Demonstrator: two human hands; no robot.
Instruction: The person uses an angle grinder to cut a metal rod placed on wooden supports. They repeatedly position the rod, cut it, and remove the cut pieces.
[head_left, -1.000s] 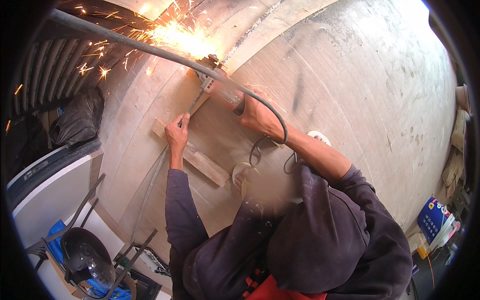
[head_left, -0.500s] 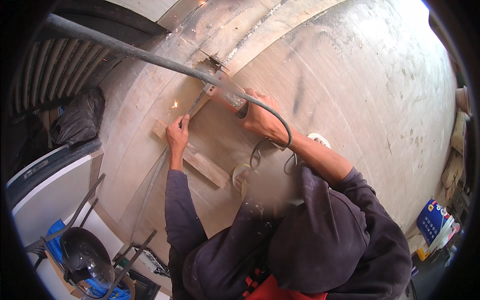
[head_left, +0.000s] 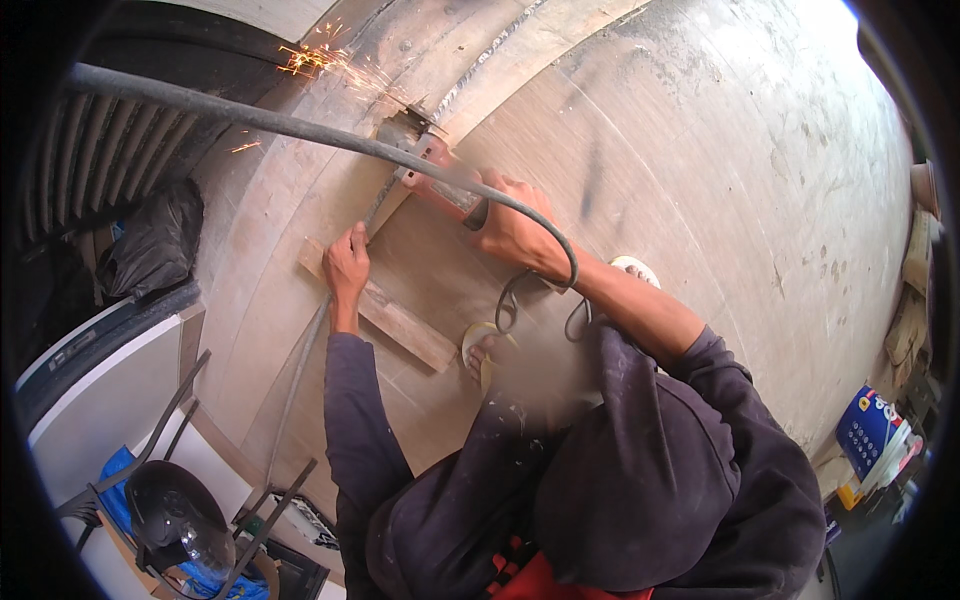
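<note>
My right hand [head_left: 515, 235] is closed round the body of a red angle grinder [head_left: 445, 185]. The grinder's disc end, partly hidden by a dark cord [head_left: 240, 118] crossing in front of it, sits at the far end of a long thin metal rod [head_left: 378, 203]. Orange sparks [head_left: 325, 62] fly off past that end toward the far left. My left hand [head_left: 346, 266] grips the rod a short way nearer to me. Below the left hand the rod runs on toward the lower left. A wooden block [head_left: 410, 328] lies on the floor just right of that hand.
My sandalled feet [head_left: 482, 352] rest on the tiled floor [head_left: 700, 200]. A black bag [head_left: 158, 240] lies at the left, with a dark welding mask [head_left: 178, 505] among metal bars at lower left. A blue and white container [head_left: 868, 435] stands at the right edge.
The sparks have grown from a few specks into a bright spray at the far left. Both hands, the grinder and the rod have shifted slightly left and away from me.
</note>
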